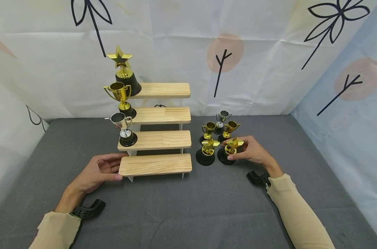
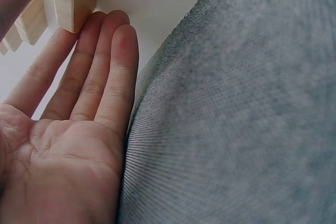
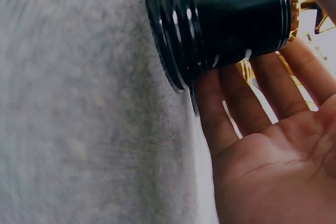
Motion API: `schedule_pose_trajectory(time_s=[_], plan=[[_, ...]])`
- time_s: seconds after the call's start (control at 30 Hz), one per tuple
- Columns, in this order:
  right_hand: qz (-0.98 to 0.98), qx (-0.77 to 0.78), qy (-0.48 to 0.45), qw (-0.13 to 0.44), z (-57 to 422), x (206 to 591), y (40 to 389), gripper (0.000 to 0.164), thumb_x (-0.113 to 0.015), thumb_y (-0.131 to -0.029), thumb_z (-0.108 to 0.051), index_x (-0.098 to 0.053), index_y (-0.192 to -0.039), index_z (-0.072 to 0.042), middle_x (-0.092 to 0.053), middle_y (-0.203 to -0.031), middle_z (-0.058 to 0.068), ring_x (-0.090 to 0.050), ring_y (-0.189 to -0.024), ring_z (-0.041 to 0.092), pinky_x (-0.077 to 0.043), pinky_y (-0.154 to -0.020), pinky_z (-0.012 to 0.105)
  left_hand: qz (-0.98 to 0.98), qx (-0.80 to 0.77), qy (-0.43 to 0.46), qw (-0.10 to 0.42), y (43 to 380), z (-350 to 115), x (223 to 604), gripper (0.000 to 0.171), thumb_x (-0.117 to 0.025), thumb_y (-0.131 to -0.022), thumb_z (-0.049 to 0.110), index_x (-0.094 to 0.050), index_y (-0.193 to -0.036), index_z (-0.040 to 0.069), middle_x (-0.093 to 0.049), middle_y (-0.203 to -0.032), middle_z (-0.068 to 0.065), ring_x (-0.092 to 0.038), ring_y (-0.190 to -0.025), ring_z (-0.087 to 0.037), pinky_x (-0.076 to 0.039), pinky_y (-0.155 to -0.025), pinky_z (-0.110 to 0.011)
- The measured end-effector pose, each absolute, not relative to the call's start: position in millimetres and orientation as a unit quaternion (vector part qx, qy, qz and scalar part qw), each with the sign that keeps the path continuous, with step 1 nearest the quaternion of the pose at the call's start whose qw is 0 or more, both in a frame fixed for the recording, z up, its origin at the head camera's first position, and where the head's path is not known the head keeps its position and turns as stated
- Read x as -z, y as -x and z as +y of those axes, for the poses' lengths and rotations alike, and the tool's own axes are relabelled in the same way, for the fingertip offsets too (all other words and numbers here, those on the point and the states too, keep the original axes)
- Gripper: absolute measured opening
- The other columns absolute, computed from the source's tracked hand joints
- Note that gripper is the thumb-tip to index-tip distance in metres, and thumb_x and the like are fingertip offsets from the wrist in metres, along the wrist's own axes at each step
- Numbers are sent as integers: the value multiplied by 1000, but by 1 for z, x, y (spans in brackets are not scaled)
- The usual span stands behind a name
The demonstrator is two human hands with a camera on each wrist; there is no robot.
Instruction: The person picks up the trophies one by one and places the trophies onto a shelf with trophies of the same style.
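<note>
Thumb and fingers of the left hand hold the lowest step by its left end, probably to stop the wooden stand shifting. A silver cup, gold cup and large star trophy line the left ends of the steps above (tallest at the back, so presumably nothing hides it). To the right, a small star trophy, two small gold cups and a small silver cup huddle on gray cloth; beside them the right hand pinches another star trophy by its black base, likely its sturdiest part.
</note>
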State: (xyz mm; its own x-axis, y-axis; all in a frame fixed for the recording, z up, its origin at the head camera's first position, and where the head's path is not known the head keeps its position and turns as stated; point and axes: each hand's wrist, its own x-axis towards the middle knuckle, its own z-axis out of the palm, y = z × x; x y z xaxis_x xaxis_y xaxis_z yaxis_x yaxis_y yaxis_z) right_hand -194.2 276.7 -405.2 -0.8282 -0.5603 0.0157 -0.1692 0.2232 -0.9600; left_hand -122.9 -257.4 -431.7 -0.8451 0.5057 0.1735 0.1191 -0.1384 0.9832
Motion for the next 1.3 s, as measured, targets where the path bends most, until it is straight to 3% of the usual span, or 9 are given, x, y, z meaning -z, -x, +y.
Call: schedule_pose_trajectory(time_s=[0.4, 1.3], plan=[[748, 586, 258, 174, 282, 416, 198, 53, -80, -82, 7, -61, -131, 10, -67, -131, 14, -64, -119, 21, -58, -94, 29, 644, -713, -240, 136, 123, -258, 433, 64, -67, -80, -24, -45, -140, -17, -62, -136, -4, -63, -122, -17, -53, -102, -30], [743, 583, 283, 169, 286, 422, 201, 54, -79, -82, 8, -60, -133, 9, -66, -131, 18, -62, -121, 26, -56, -98, 29, 646, -712, -241, 134, 124, -257, 433, 63, -68, -80, -24, -48, -139, -15, -62, -135, -4, -63, -122, -16, -53, -102, -29]])
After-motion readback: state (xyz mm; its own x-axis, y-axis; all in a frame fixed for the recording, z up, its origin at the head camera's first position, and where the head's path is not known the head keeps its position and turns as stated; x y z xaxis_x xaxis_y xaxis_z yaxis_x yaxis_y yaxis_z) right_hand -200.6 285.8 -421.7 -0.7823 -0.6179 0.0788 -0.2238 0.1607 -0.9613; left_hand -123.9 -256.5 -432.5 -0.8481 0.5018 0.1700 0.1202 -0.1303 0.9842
